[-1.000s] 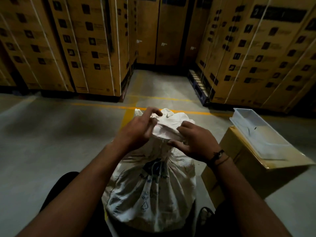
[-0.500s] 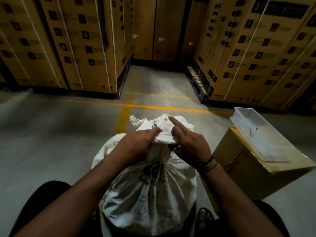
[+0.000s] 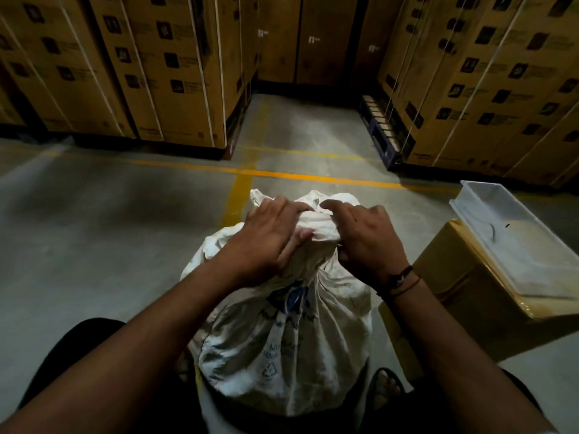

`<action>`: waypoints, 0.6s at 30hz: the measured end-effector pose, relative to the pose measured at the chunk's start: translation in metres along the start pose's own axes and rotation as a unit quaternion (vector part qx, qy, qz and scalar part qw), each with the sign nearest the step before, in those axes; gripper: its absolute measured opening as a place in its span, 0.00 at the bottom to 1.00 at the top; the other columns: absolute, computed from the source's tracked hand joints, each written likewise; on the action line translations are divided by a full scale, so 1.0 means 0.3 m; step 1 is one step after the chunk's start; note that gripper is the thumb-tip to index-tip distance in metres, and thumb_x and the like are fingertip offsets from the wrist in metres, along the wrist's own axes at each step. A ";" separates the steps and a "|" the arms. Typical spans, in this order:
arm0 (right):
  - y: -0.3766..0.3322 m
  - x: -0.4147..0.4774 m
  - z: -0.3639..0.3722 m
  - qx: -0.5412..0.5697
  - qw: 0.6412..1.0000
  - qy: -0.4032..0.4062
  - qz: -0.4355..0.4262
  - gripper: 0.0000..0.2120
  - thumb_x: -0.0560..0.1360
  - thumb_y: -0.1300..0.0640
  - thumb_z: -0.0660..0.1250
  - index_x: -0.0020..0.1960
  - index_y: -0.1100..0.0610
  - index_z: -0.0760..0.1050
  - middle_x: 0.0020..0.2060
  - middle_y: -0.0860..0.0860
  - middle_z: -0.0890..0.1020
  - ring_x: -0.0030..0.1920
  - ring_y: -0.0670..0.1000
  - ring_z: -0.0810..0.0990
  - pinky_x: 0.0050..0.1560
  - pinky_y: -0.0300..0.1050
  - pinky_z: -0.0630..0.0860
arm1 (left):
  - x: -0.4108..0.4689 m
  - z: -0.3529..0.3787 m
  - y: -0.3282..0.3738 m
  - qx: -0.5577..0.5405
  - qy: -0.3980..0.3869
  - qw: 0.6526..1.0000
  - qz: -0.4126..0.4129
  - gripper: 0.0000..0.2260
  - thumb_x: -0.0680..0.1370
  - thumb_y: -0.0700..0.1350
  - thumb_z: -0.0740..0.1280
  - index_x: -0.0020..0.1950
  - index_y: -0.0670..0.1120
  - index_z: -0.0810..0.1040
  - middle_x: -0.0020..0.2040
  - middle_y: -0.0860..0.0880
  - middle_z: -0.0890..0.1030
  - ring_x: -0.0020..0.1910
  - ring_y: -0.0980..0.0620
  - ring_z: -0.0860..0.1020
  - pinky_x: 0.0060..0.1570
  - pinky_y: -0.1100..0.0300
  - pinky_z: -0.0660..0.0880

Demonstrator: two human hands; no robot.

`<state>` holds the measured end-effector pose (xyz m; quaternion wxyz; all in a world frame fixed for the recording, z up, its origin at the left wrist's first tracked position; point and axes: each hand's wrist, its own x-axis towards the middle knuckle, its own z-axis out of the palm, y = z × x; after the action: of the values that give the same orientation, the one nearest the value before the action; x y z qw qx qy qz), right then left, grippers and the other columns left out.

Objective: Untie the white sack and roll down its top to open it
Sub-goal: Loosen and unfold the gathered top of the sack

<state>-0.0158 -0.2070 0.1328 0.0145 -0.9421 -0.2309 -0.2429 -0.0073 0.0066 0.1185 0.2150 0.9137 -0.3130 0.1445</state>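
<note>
I find the sack [image 3: 282,346] upright on the floor [image 3: 94,245], neck uppermost. My left hand [image 3: 269,242] and right hand [image 3: 366,239] both clutch the bunched top, flanking the neck, equally near. I cannot see the tie; I judge untying unfinished.

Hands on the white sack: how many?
2. Left hand and right hand both grip the white sack's bunched neck, side by side.
</note>
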 end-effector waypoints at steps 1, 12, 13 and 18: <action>0.003 -0.004 -0.002 0.009 1.000 -0.021 -0.009 0.29 0.67 0.51 0.60 0.68 0.53 0.68 0.51 0.49 0.79 0.49 0.56 0.77 0.52 0.54 0.68 | 0.002 0.000 -0.015 0.013 0.015 1.000 -0.002 0.19 0.82 0.56 0.54 0.68 0.48 0.70 0.59 0.46 0.72 0.57 0.44 0.70 0.59 0.49 0.66; 0.019 -0.015 0.035 0.136 0.980 -0.113 0.096 0.41 0.67 0.51 0.74 0.75 0.54 0.61 0.61 0.57 0.73 0.57 0.58 0.76 0.52 0.47 0.75 | 0.011 -0.028 -0.071 0.124 0.105 0.983 0.091 0.09 0.67 0.36 0.70 0.44 0.47 0.77 0.48 0.46 0.78 0.42 0.42 0.75 0.37 0.53 0.68; -0.004 -0.012 0.035 0.101 0.985 -0.100 0.095 0.35 0.67 0.53 0.73 0.72 0.54 0.66 0.63 0.56 0.71 0.56 0.59 0.76 0.49 0.50 0.78 | 0.013 -0.034 -0.068 0.120 0.101 0.985 0.068 0.09 0.67 0.37 0.69 0.44 0.47 0.76 0.50 0.46 0.78 0.41 0.42 0.75 0.34 0.54 0.68; -0.049 0.010 0.067 0.020 0.997 -0.024 0.076 0.27 0.63 0.62 0.67 0.62 0.59 0.72 0.61 0.60 0.75 0.56 0.64 0.75 0.47 0.56 0.77 | 0.019 -0.024 -0.071 0.088 0.105 0.991 -0.004 0.16 0.72 0.39 0.63 0.57 0.52 0.71 0.50 0.47 0.79 0.41 0.42 0.77 0.34 0.55 0.68</action>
<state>-0.0110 -0.1898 0.1152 0.0466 -0.9621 -0.1636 -0.2132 0.0096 0.0224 0.1205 0.1662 0.9100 -0.2710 0.2661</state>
